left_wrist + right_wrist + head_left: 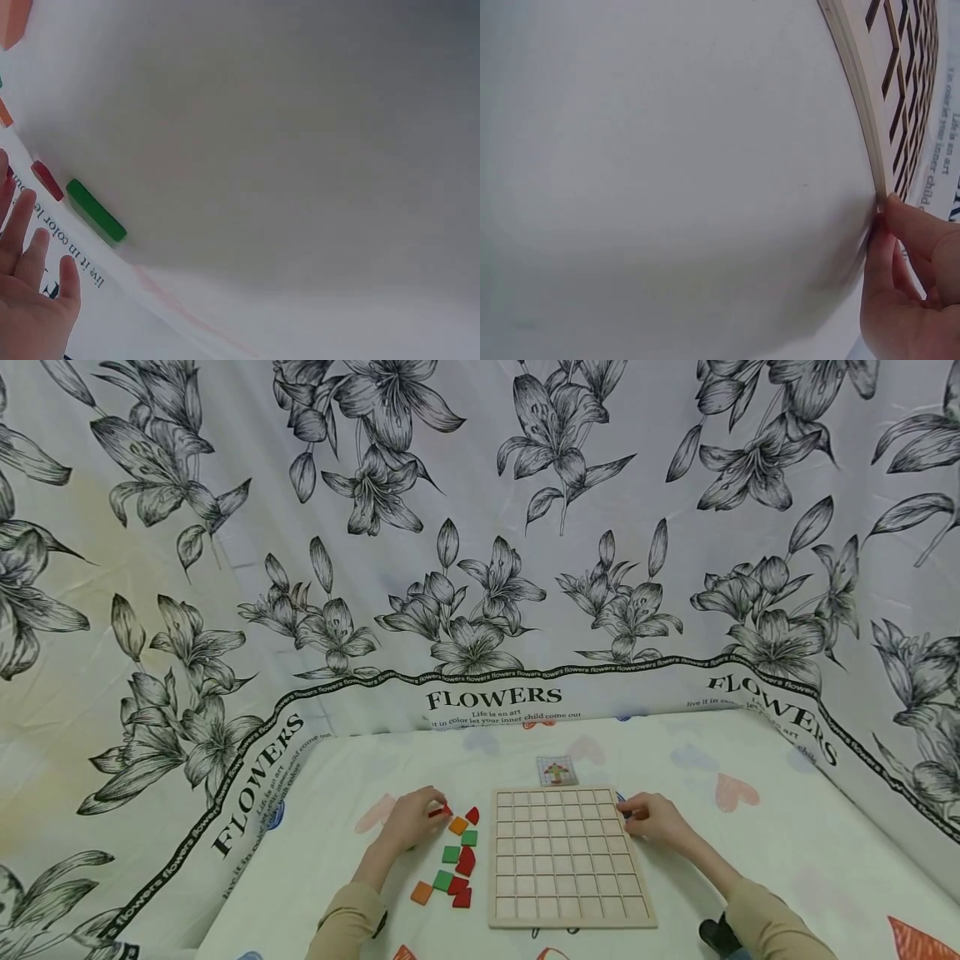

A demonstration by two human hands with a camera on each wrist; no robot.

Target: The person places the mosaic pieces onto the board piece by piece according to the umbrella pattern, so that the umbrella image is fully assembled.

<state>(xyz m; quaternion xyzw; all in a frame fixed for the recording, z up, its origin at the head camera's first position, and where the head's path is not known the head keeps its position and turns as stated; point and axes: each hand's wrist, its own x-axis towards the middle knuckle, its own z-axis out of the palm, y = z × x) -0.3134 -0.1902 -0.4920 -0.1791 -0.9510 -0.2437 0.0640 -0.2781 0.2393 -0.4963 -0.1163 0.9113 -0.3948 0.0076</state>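
My left hand point(411, 820) pinches a red block point(438, 812) between its fingertips, left of a loose group of small blocks. In the left wrist view only part of that hand point(34, 289) shows, beside a green block point(95, 213) and another red piece point(47, 181). A pale wooden grid board point(567, 924) with bare square cells lies flat to the right of the blocks. My right hand point(657, 818) is at the board's upper right side. The right wrist view shows its thumb and finger point(911, 277) pinching the board's edge point(866, 112).
An orange block point(422, 893), a green block point(451, 854) and a red rounded piece point(466, 862) lie among several others. Behind the board is a small pattern card point(556, 770). A flower-print curtain point(480, 610) rises at the back of the cloth-covered table point(750, 852).
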